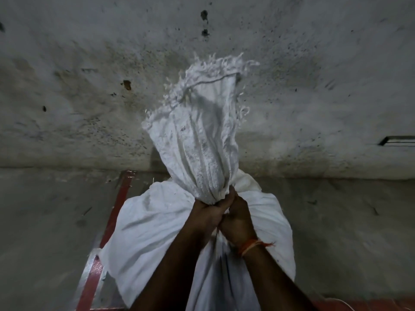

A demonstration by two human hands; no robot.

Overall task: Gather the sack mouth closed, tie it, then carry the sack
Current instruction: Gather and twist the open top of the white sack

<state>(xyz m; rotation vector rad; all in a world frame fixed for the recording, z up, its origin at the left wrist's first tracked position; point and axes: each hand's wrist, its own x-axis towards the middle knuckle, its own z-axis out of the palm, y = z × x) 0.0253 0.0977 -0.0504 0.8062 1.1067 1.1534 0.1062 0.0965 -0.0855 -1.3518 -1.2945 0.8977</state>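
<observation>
A full white woven sack [148, 232] stands upright in front of me. Its mouth [202, 135] is bunched into a tall neck with a frayed top edge, rising above my fists. My left hand [207, 213] and my right hand [238, 217] press side by side and both squeeze the base of that neck. An orange thread band circles my right wrist. No tie or cord shows around the neck; my fingers hide that spot.
A red metal frame [116, 212] with a silver plate runs under the sack on the left. Behind stands a stained grey concrete wall [314, 97], meeting the grey floor [45, 221]. A thin white string [343, 303] lies at the bottom right.
</observation>
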